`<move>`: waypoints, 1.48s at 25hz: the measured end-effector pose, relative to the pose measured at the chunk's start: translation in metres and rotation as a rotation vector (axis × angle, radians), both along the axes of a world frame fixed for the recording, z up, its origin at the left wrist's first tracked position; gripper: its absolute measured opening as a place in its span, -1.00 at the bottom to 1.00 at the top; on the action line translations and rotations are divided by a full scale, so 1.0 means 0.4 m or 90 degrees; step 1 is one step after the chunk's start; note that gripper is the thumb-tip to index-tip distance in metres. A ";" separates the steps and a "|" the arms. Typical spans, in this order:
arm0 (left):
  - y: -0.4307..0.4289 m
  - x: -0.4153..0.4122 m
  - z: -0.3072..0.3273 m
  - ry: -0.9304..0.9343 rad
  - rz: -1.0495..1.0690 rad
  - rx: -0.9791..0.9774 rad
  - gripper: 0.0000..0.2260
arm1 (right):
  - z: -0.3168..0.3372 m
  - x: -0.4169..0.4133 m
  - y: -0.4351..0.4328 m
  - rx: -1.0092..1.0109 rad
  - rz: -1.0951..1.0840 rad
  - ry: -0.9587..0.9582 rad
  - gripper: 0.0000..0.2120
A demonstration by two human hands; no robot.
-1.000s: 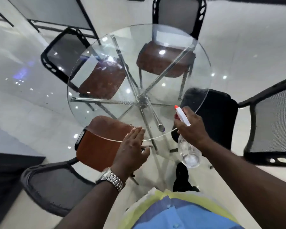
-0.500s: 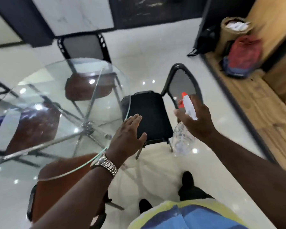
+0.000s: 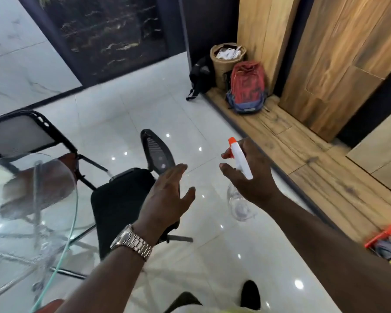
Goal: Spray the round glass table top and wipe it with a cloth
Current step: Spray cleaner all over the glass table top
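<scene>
View has swung off the glass worktop (image 3: pixel 32 199) to its right edge; right hand (image 3: pixel 250 177) grips spray bottle (image 3: pixel 240 162), left hand (image 3: pixel 167 195) open, empty: cloth hunt likely

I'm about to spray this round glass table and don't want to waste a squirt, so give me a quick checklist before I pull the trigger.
1. Clear plastic spray bottle with white and orange head gripped in right hand: ok.
2. Nozzle aimed at round glass table top: not ok, it points away over the floor.
3. Table in front of you: not ok, it sits at far left.
4. Left hand holding a cloth: not ok, empty and open.
5. Liquid left in bottle: cannot tell.
</scene>
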State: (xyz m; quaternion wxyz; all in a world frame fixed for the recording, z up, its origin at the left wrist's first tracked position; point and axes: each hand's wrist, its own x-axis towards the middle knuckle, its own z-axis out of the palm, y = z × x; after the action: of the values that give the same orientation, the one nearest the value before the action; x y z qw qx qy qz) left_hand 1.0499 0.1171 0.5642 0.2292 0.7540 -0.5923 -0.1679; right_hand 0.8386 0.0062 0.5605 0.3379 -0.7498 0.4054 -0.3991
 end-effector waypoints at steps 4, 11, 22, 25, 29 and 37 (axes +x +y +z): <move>-0.157 -0.050 -0.009 0.020 0.011 0.010 -0.41 | -0.002 -0.032 -0.179 0.007 0.033 0.033 -0.66; -0.459 0.100 -0.099 0.055 0.110 -0.073 -0.48 | -0.052 0.175 -0.493 -0.001 0.111 0.043 -0.70; -0.872 0.481 -0.071 0.042 0.274 -0.042 -0.47 | 0.014 0.605 -0.999 0.022 0.251 0.118 -0.80; -0.965 0.586 -0.102 0.026 0.345 -0.032 -0.47 | -0.035 0.755 -1.145 0.059 0.311 0.110 -0.73; -1.046 0.711 -0.110 -0.019 0.442 0.012 -0.48 | -0.075 0.982 -1.302 0.110 0.441 0.079 -0.72; -1.072 0.874 -0.073 -0.032 0.760 0.050 -0.50 | -0.061 1.459 -1.389 0.127 0.824 0.110 -0.80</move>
State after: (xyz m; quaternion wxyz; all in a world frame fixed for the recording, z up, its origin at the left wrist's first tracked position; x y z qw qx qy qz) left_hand 1.3994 -0.3118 0.5349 0.2414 0.9682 -0.0649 -0.0140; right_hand 1.4223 -0.5493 0.5361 0.5435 -0.8367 -0.0662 -0.0142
